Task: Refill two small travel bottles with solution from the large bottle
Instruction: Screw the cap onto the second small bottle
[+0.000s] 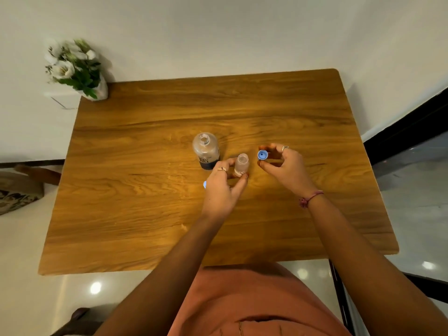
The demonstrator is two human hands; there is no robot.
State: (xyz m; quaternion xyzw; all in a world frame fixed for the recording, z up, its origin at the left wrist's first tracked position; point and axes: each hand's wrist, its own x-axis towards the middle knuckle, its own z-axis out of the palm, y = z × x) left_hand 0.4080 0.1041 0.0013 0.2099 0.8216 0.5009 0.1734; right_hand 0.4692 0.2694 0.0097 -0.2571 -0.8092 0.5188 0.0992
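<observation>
Left hand (221, 187) pinches the small travel bottle (242, 164) low on its body, upright on the worktop (145, 190) just beside the uncapped large bottle (206, 150); right hand (284, 163) holds the blue cap (262, 155) in its fingertips, near the neck but apart. Likely capping: keep the bottle vertical, centre cap over mouth, then twist without squeezing. Second travel bottle not identifiable; a blue bit (205, 184) shows by the left hand.

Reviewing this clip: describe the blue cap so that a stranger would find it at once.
Start at the wooden table and find the large bottle near its middle. To its right, the right hand pinches the blue cap, the only bright blue round piece held above the tabletop.
</observation>
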